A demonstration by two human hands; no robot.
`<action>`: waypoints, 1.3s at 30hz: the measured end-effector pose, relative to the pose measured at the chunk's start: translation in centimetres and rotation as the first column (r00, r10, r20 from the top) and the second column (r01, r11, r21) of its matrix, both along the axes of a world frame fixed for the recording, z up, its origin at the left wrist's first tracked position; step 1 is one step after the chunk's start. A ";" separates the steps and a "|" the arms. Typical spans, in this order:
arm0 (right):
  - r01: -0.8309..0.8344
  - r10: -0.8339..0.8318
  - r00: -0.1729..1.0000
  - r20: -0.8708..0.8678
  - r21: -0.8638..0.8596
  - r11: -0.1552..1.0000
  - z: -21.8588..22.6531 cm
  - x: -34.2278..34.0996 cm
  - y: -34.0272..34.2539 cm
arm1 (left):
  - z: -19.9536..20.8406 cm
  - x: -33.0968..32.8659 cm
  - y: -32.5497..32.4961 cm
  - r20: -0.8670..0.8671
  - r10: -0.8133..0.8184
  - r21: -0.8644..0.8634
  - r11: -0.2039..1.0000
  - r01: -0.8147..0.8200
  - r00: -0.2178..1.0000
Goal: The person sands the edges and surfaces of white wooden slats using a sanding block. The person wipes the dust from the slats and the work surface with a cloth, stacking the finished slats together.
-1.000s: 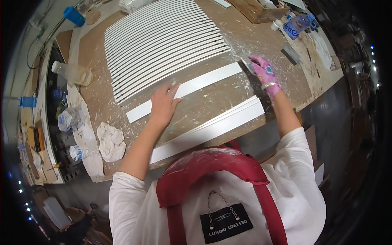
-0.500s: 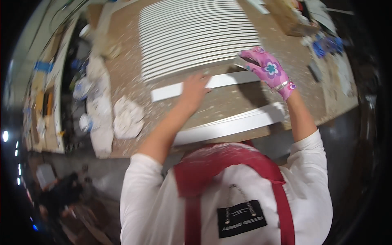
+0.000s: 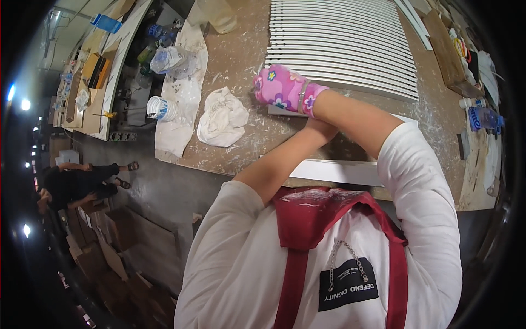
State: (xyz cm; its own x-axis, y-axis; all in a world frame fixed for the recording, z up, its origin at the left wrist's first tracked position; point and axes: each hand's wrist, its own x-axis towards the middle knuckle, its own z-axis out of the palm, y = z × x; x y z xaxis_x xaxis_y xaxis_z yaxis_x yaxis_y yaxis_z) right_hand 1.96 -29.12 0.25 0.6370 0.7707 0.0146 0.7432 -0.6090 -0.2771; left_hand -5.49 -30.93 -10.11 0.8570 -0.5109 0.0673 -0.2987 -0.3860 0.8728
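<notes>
My right hand (image 3: 282, 90), in a pink flowered glove, is curled closed over the left end of a white strip (image 3: 279, 111). What it grips, if anything, is hidden by the glove. Crossing under the right forearm, my bare left hand (image 3: 320, 129) rests by the same strip, its fingers out of sight. Just beyond both hands lies a row of narrow white slats (image 3: 342, 52), set side by side. More white strips (image 3: 335, 171) lie along the table's near edge, partly covered by my forearms.
A crumpled white cloth (image 3: 223, 117) lies left of my hands. Past it are a white paper roll-like item (image 3: 162, 108) and clear plastic bottles (image 3: 171, 59). A cardboard box (image 3: 449, 55) and a blue-labelled bottle (image 3: 485, 118) stand at right. Another person (image 3: 82, 183) is at far left.
My right hand has swung left, across and over my left arm, to the strip's left end. My left hand has slipped under the right forearm. The whole view has turned and shifted.
</notes>
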 end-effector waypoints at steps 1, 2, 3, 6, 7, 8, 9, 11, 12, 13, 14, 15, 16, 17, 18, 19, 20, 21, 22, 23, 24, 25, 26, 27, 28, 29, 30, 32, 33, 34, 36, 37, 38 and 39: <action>0.028 -0.029 1.000 0.011 0.090 0.996 0.2 0.5 -0.4 | -1.5 0.3 0.2 0.037 0.056 -0.030 0.998 -0.055 0.998; 0.013 -0.026 0.984 0.177 0.077 0.997 1.2 0.3 -3.4 | 1.6 0.5 -0.3 0.239 -0.044 0.278 0.960 -0.025 0.970; -0.045 0.019 0.940 0.339 0.068 0.997 3.1 -0.4 -5.1 | 2.2 0.2 0.8 0.357 -0.060 0.333 0.940 -0.067 0.932; 0.271 -0.286 0.953 0.101 0.146 0.952 5.8 -1.4 -14.5 | 6.6 0.0 0.1 0.333 -0.198 0.577 0.816 -0.033 0.922; 0.214 -0.300 0.940 0.165 0.401 0.891 5.2 -2.3 -18.4 | 6.3 -0.1 0.7 0.363 -0.191 0.520 0.854 -0.028 0.912; 0.385 -0.432 0.901 -0.033 0.521 0.762 4.3 -3.6 -22.0 | 6.1 -0.1 0.8 0.384 -0.183 0.487 0.873 -0.031 0.905; 0.549 -0.518 0.820 -0.244 0.592 0.590 3.5 -5.1 -25.5 | 5.9 -0.1 0.8 0.405 -0.175 0.456 0.889 -0.033 0.897; 0.840 -0.590 0.509 -0.626 0.512 0.182 2.0 -8.1 -32.3 | 5.8 -0.1 0.9 0.414 -0.172 0.448 0.893 -0.036 0.894; 0.866 -0.605 0.439 -0.664 0.491 0.089 1.8 -10.0 -34.1 | 5.8 -0.1 1.0 0.420 -0.165 0.446 0.894 -0.044 0.892; 0.884 -0.602 0.375 -0.704 0.468 0.004 1.6 -11.6 -35.3 | 5.8 -0.2 1.2 0.411 -0.177 0.461 0.886 -0.036 0.894; 0.901 -0.629 0.334 -0.702 0.433 -0.004 0.6 -13.0 -36.9 | 5.9 -0.1 1.3 0.404 -0.192 0.476 0.879 -0.026 0.894; 0.917 -0.656 0.293 -0.695 0.399 -0.014 -0.7 -14.2 -38.3 | 6.1 0.0 1.5 0.398 -0.206 0.489 0.872 -0.017 0.894; 0.929 -0.683 0.251 -0.686 0.369 -0.029 -1.5 -14.9 -39.1 | 7.8 0.3 2.0 0.394 -0.203 0.533 0.845 -0.043 0.897; 0.911 -0.685 0.316 -0.657 0.412 0.026 -1.3 -15.2 -38.1 | 9.5 0.6 3.6 0.385 -0.196 0.576 0.815 -0.069 0.902; 0.888 -0.680 0.382 -0.626 0.452 0.083 -0.7 -15.3 -36.0 | 9.4 1.0 6.6 0.432 -0.099 0.551 0.816 -0.175 0.897; 0.863 -0.674 0.440 -0.593 0.486 0.136 -0.3 -15.3 -34.0 | 9.4 1.3 10.1 0.473 -0.006 0.521 0.808 -0.274 0.881; 0.861 -0.652 0.472 -0.593 0.471 0.194 -0.2 -15.3 -32.9 | 11.5 0.7 12.5 0.498 0.062 0.575 0.723 -0.382 0.865; 0.839 -0.652 0.509 -0.562 0.493 0.230 -0.9 -15.2 -31.9 | 13.6 -0.3 14.2 0.534 0.124 0.615 0.622 -0.485 0.836; 0.820 -0.632 0.552 -0.543 0.490 0.295 -0.3 -14.8 -30.2 | 13.5 -0.9 15.6 0.492 0.121 0.589 0.684 -0.431 0.862; 0.796 -0.604 0.596 -0.528 0.486 0.360 0.5 -14.3 -28.4 | 13.1 -1.6 16.9 0.448 0.116 0.560 0.737 -0.379 0.887; 0.726 -0.586 0.681 -0.438 0.509 0.463 0.7 -13.3 -27.0 | 12.9 -1.8 17.6 0.404 0.105 0.525 0.787 -0.324 0.909; 0.641 -0.543 0.764 -0.349 0.512 0.572 0.7 -11.6 -25.6 | 12.2 -2.7 16.1 0.394 0.087 0.461 0.842 -0.279 0.915; 0.541 -0.483 0.838 -0.254 0.506 0.672 1.2 -10.1 -23.7 | 11.1 -3.2 14.8 0.430 0.001 0.392 0.900 -0.188 0.903; 0.567 -0.422 0.818 -0.390 0.431 0.702 3.4 -8.9 -20.4 | 10.1 -3.3 12.4 0.422 -0.081 0.408 0.906 -0.110 0.903; 0.297 -0.310 0.950 -0.041 0.425 0.855 3.6 -7.3 -17.6 | 8.4 -2.9 10.3 0.535 -0.135 0.380 0.920 -0.095 0.834; 0.229 -0.207 0.974 -0.097 0.437 0.870 4.6 -5.7 -15.0 | 9.9 -2.3 7.5 0.445 -0.160 0.454 0.888 -0.069 0.881; 0.117 -0.152 0.987 0.048 0.425 0.897 3.6 -4.5 -12.4 | 11.9 -1.4 4.3 0.153 -0.267 0.790 0.611 0.045 0.951; -0.052 0.068 0.997 -0.019 0.450 0.891 1.2 -1.9 -8.0 | 5.4 -1.8 3.4 0.481 -0.172 0.543 0.828 -0.138 0.860; -0.118 0.133 0.989 -0.070 0.192 0.974 2.7 -1.5 -5.3 | 3.6 -2.0 3.4 0.529 -0.180 0.534 0.830 -0.160 0.830; -0.132 0.151 0.982 -0.113 0.160 0.978 3.5 -1.8 -3.3 | 1.9 -2.1 3.1 0.294 0.026 0.186 0.979 -0.084 0.955; -0.251 0.251 0.966 -0.067 0.009 0.968 1.5 -1.6 -1.6 | 1.9 -2.2 3.0 0.134 0.102 0.107 0.987 -0.117 0.986; -0.284 0.284 0.959 -0.017 -0.145 0.948 1.1 -1.5 -0.9 | 3.2 -2.3 3.1 0.230 0.043 0.441 0.886 -0.143 0.972; -0.311 0.313 0.950 0.010 -0.078 0.947 0.9 -1.0 -0.6 | 3.6 -2.3 2.8 0.142 0.122 0.308 0.938 -0.161 0.982; -0.272 0.293 0.953 0.080 -0.200 0.941 0.6 -0.5 -0.1 | 3.4 -2.1 2.8 0.161 0.092 0.327 0.934 -0.141 0.983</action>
State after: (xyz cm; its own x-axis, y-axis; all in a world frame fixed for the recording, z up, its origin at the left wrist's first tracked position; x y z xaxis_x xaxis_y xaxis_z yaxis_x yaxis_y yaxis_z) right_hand 1.49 -29.20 0.88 0.3951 0.9143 -0.0891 0.9111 -0.4024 -0.0890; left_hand -7.63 -28.15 -6.70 0.9061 -0.4217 0.0337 -0.3442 -0.6886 0.6382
